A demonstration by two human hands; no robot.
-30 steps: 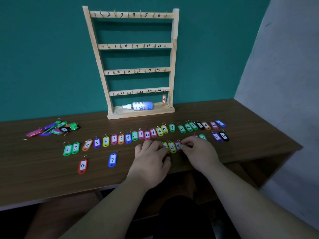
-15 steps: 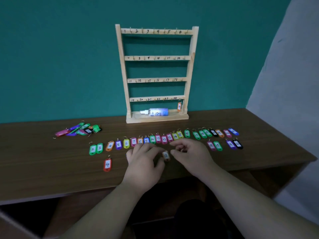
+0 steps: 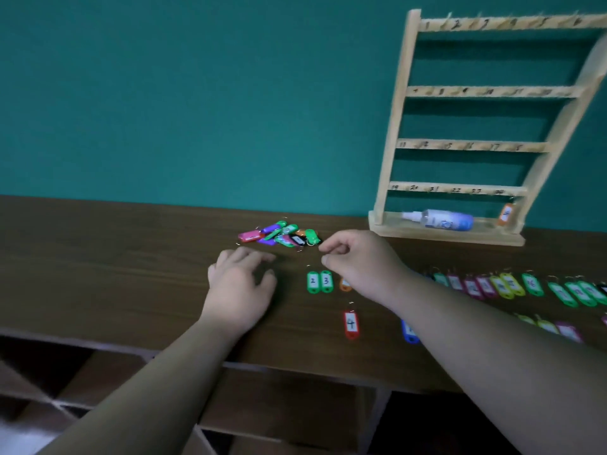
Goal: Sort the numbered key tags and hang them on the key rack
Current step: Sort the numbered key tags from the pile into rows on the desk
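Hovering right hand [image 3: 358, 261] curled, grasp unclear | left hand [image 3: 241, 287] splayed | bottle [image 3: 440, 220] on rack [image 3: 398, 110]

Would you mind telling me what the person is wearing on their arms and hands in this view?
Nothing shows on either. The left hand and the right hand are bare: no gloves, rings, watch or bracelet can be seen. The left forearm and the right forearm are bare too, with no sleeve showing down to the frame's edge. The picture is somewhat blurred, so a very thin band could be missed.

The key rack [image 3: 473, 146] stands at the back of the table [image 3: 98, 257], and a bottle [image 3: 443, 220] lies on its base. To the left of the rack lies a pile of tags [image 3: 282, 236]; before the rack, a row of tags [image 3: 512, 285].
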